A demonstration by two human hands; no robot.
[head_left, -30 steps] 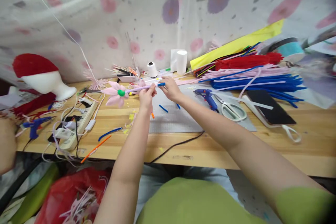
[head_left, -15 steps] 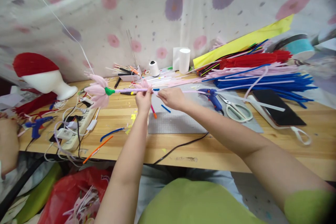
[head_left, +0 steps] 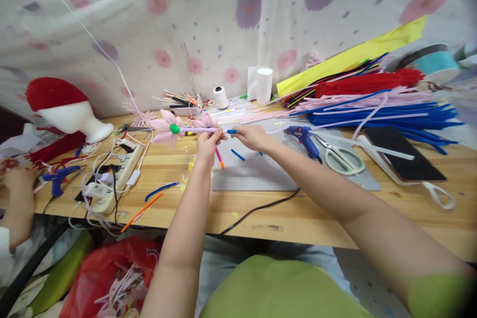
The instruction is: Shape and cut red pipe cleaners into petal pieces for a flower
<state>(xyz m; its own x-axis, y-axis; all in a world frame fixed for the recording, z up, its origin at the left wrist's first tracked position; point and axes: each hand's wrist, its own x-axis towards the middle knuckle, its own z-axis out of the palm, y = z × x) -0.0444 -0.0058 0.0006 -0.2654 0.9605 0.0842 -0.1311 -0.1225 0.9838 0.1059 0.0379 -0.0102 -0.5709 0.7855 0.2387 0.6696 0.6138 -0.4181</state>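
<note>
My left hand (head_left: 208, 146) is closed around the lilac stem (head_left: 194, 130) of a pink flower (head_left: 163, 126) with a green centre. The flower lies sideways, its head to the left. Just right of that hand, a short blue piece (head_left: 231, 131) shows on the stem. My right hand (head_left: 252, 137) pinches close by that piece; its fingertips partly hide what they grip. From behind it, a pale lilac strip (head_left: 278, 129) runs to the right. Below both hands is a grey cutting mat (head_left: 253, 179) with a short blue pipe cleaner (head_left: 237, 154) on it.
A blue glue gun (head_left: 303, 140), scissors (head_left: 343, 159) and a phone (head_left: 404, 153) lie at right. Blue pipe cleaners (head_left: 380, 117) are heaped behind them. At left stand a power strip (head_left: 124, 174) and a white head form (head_left: 72, 121). Another person's hand (head_left: 20, 179) works at far left.
The flower head has moved right and turned its green centre more toward me. My hands stay close together on the stem. The other person's hand has come further into view.
</note>
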